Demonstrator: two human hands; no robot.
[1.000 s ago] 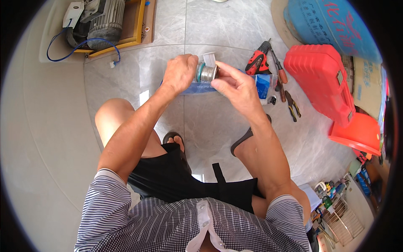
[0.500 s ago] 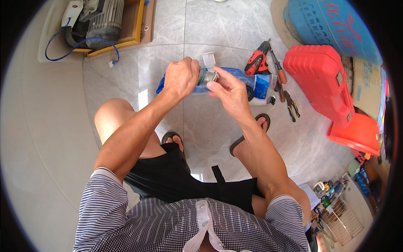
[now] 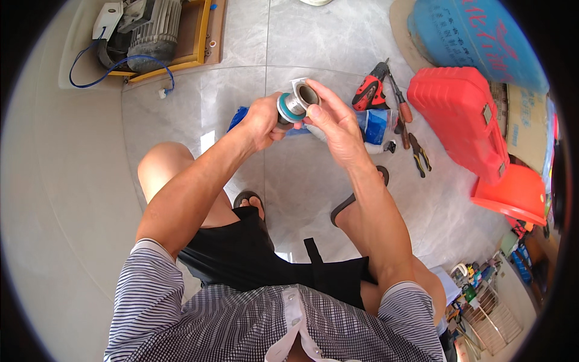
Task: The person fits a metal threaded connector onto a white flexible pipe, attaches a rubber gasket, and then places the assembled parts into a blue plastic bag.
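A short threaded metal pipe fitting [image 3: 297, 104] with a teal ring is held up over the floor, its round open end turned up and to the right. My left hand [image 3: 263, 123] is closed round its lower left end, which the fingers mostly hide. On the other side, the thumb and forefinger of my right hand [image 3: 338, 123] pinch about the open rim. Below lies blue-and-clear plastic packaging [image 3: 375, 125], partly covered by both hands. Only an edge of a white plastic piece [image 3: 298, 80] shows behind the fitting.
To the right lie a red-and-black power drill [image 3: 370, 89], a screwdriver [image 3: 403, 102] and pliers [image 3: 419, 154]. Farther right are a red tool case [image 3: 455, 114], an orange-red basin [image 3: 512, 192] and a blue drum [image 3: 476, 39]. A motor [image 3: 154, 42] stands at the far left, trailing a blue cable.
The fitting has been lifted slightly and turned, so its hollow end now faces upward. My left hand has shifted lower around it, and my right hand has stayed at the other end.
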